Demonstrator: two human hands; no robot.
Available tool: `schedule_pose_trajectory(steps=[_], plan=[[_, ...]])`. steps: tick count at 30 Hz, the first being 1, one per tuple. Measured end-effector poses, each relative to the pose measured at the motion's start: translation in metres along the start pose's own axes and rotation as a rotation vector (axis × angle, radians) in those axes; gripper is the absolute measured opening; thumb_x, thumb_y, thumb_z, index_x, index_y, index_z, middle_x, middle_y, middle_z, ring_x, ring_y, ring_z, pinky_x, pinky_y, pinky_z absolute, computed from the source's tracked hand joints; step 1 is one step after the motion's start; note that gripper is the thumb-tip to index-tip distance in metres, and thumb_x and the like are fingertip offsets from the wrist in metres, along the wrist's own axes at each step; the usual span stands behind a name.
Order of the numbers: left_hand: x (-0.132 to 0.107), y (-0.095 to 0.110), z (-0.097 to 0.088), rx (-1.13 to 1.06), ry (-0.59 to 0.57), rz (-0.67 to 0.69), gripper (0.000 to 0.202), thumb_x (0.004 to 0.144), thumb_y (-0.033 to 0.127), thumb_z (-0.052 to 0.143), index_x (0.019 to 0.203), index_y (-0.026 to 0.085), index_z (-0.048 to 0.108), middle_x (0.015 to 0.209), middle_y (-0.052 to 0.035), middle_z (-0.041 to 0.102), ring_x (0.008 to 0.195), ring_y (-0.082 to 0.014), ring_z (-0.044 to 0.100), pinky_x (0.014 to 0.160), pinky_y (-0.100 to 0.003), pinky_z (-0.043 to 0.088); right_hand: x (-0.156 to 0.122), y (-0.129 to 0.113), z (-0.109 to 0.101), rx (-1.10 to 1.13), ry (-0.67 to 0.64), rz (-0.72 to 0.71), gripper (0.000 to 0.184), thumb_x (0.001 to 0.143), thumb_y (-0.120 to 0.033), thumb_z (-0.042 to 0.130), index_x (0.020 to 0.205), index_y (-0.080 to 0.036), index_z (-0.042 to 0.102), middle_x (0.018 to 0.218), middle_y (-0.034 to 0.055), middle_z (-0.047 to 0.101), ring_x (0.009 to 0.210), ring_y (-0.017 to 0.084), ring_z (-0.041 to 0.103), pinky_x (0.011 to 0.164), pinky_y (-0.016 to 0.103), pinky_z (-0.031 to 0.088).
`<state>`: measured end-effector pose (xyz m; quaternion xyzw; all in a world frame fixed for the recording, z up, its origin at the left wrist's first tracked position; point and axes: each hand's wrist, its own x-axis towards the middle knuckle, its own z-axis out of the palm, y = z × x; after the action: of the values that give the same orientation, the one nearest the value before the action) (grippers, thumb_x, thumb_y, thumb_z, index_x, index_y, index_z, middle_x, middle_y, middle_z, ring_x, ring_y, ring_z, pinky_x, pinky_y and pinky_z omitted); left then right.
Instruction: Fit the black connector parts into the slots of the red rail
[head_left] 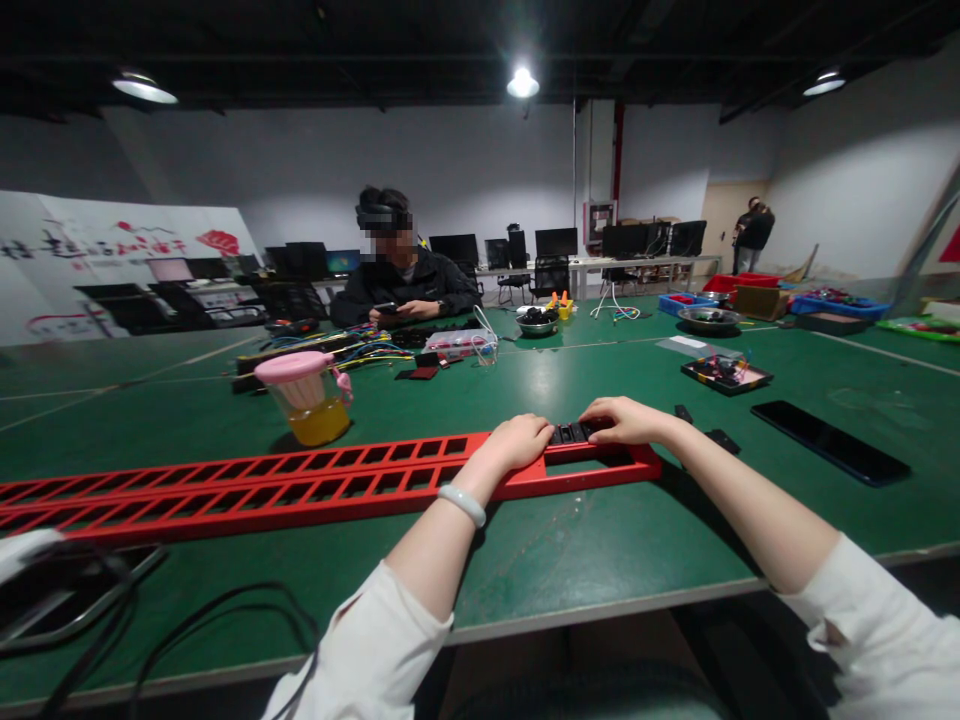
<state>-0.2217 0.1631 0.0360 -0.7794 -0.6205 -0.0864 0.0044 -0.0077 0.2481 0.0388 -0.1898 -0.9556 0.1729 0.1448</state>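
My left hand [521,440] and right hand [621,420], fingers bent, rest at opposite ends of black blocks [570,433] along the far side of a red frame [529,478] on the green bench [555,560]; whether they pinch, I cannot tell.

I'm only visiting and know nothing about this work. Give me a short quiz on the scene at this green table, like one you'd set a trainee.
1. True or false: at the red frame, the black part lies between the left hand and the right hand.

2. Pick one. What colour is the lid of the cup?
A) blue
B) pink
C) green

3. Fill in the blank: the pale bracelet is worn on the person's own ____ side.

Key: 1. True. 2. B, pink. 3. left.
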Motion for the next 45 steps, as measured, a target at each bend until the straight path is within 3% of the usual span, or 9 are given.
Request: schedule_pose_trajectory(steps=[10,32,45], plan=[[0.004,-0.005,0.006,0.025,0.019,0.037,0.049,0.087,0.044,0.021,0.095,0.019,0.062,0.097,-0.0074,0.063,0.089,-0.0189,0.057,0.08,-0.028,0.04,0.0,0.001,0.001,0.018,-0.01,-0.001,0.038,0.072,-0.031,0.056,0.108,-0.019,0.059,0.105,0.0069,0.058,0.092,0.02,0.054,0.082,0.029,0.041],[-0.002,0.009,-0.008,0.007,-0.031,-0.061,0.041,0.086,0.04,0.027,0.096,0.02,0.062,0.101,-0.0067,0.063,0.093,-0.0193,0.056,0.082,-0.027,0.039,0.001,-0.001,0.001,0.034,-0.029,0.014,0.036,0.071,-0.029,0.057,0.106,-0.019,0.06,0.105,0.0069,0.058,0.093,0.021,0.054,0.082,0.03,0.04],[0.002,-0.002,0.0,0.012,0.008,0.027,0.045,0.087,0.042,0.023,0.095,0.019,0.062,0.098,-0.0068,0.062,0.088,-0.0175,0.056,0.08,-0.026,0.04,0.001,-0.001,0.001,0.022,-0.03,0.013,0.037,0.072,-0.029,0.056,0.107,-0.019,0.059,0.108,0.0065,0.058,0.095,0.021,0.053,0.084,0.03,0.039]])
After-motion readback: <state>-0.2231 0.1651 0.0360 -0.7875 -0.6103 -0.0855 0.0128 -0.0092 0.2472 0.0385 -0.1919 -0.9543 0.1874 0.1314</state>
